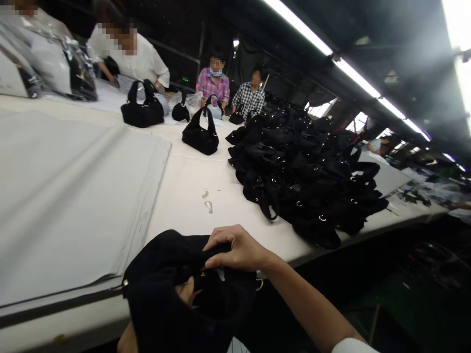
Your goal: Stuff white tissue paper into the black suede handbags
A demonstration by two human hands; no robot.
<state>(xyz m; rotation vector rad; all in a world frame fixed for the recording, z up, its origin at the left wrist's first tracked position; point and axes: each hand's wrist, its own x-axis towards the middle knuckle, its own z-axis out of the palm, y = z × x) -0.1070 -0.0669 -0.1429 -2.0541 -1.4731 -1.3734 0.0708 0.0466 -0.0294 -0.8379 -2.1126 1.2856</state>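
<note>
A black fabric handbag (162, 304) with gold-coloured fittings fills the lower middle, its mouth turned up toward me at the table's front edge. My right hand (235, 250) pinches the far rim of its opening between thumb and fingers. Beneath that thumb a small gold clasp (203, 271) and a whitish tag (221, 273) show against the dark inside. My left hand (187, 291) comes from the lower left, partly hidden by the bag. Its fingers appear curled within the loop of the bag, with thin pale strands beside them.
A big heap of black handbags (294, 166) covers the table's right part. Grey-white paper sheets (81, 196) lie stacked at left. Small pale scraps (208, 207) lie ahead on the tabletop (184, 196). One handbag (201, 135) stands farther back. Several co-workers handle bags across the table.
</note>
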